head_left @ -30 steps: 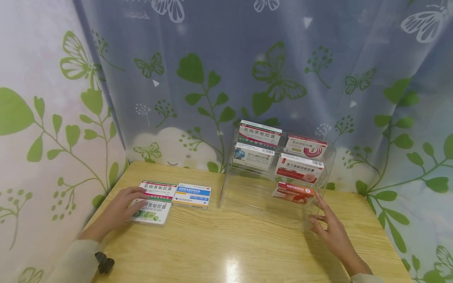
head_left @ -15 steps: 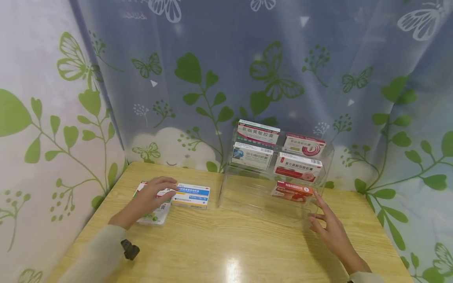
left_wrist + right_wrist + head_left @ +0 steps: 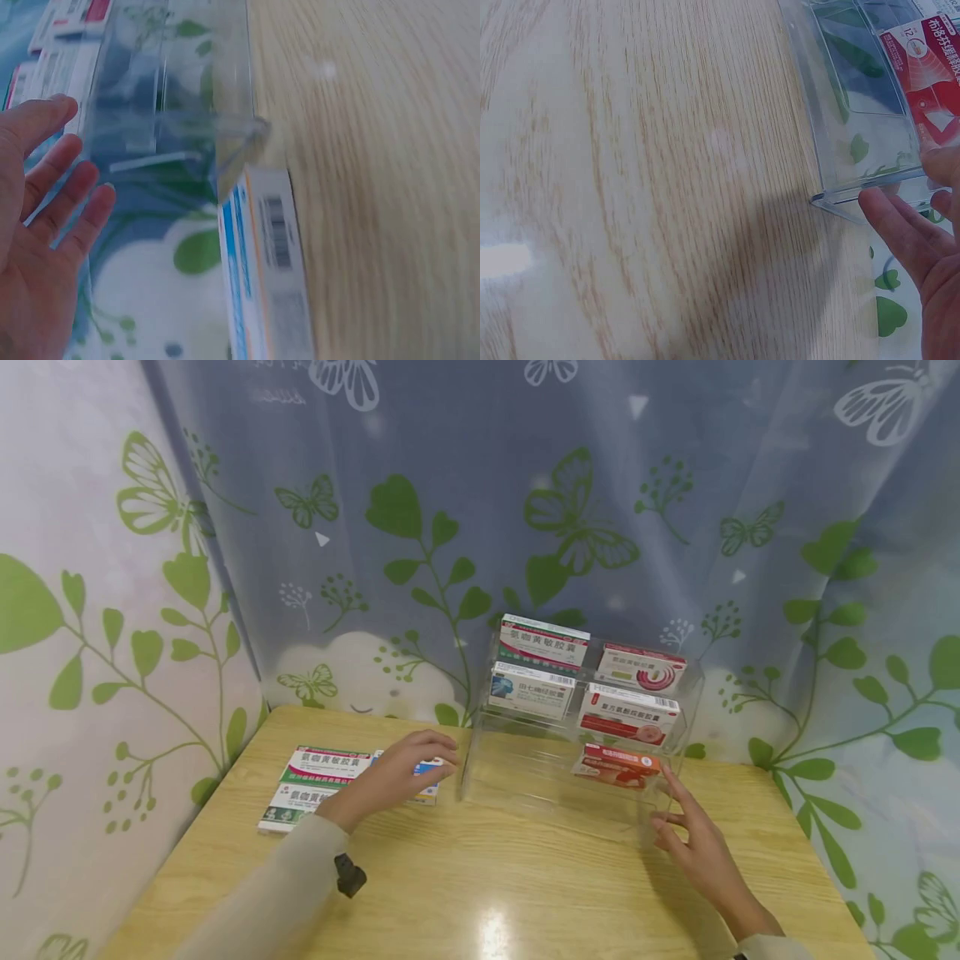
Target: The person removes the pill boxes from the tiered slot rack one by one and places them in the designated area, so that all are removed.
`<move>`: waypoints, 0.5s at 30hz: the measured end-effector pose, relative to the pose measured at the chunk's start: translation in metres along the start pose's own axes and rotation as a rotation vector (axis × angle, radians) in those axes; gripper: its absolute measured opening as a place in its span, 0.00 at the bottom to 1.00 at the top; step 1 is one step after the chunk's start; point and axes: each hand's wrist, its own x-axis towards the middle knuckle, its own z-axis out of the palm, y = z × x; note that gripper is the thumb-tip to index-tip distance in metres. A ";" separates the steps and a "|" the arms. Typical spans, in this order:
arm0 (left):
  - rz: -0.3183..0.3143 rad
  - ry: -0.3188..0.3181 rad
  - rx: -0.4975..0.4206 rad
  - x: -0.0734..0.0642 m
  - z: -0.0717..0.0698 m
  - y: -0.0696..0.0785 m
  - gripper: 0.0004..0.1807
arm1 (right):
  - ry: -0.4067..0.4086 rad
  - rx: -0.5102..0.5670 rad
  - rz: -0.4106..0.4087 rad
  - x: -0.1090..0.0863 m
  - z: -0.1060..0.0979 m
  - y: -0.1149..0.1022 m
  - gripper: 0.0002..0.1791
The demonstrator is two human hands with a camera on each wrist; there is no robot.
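My left hand [image 3: 401, 772] hovers over a blue-and-white medicine box [image 3: 429, 793], covering part of it in the head view. Its fingers are spread and relaxed, with nothing in them; in the left wrist view the box [image 3: 277, 262] lies beside the hand. My right hand [image 3: 697, 839] is at the right side of a clear tiered stand [image 3: 517, 777]. Its straight index finger reaches the right end of a red medicine box [image 3: 618, 766] on the lowest tier. In the right wrist view, fingertips rest at the stand's clear edge [image 3: 817, 150], next to the red box [image 3: 934, 67].
Two white-and-green medicine boxes, an upper one [image 3: 326, 764] and a lower one [image 3: 288, 810], lie left of the blue-and-white box. Several more boxes, including a white-and-red one [image 3: 630, 714], fill the stand's upper tiers. A patterned curtain [image 3: 450, 485] hangs behind the wooden table [image 3: 562, 893].
My left hand has moved right, from the white-and-green boxes to over the blue-and-white box, uncovering the first ones. My right hand has stayed at the stand.
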 end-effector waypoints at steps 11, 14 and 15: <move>0.096 -0.098 0.028 0.053 0.021 0.036 0.14 | -0.004 -0.003 0.014 0.000 0.000 -0.001 0.48; 0.116 -0.114 0.032 0.065 0.028 0.043 0.15 | 0.001 -0.011 0.016 0.000 0.001 -0.002 0.48; 0.122 -0.117 0.033 0.069 0.030 0.045 0.15 | 0.002 -0.013 0.016 0.000 0.001 -0.001 0.48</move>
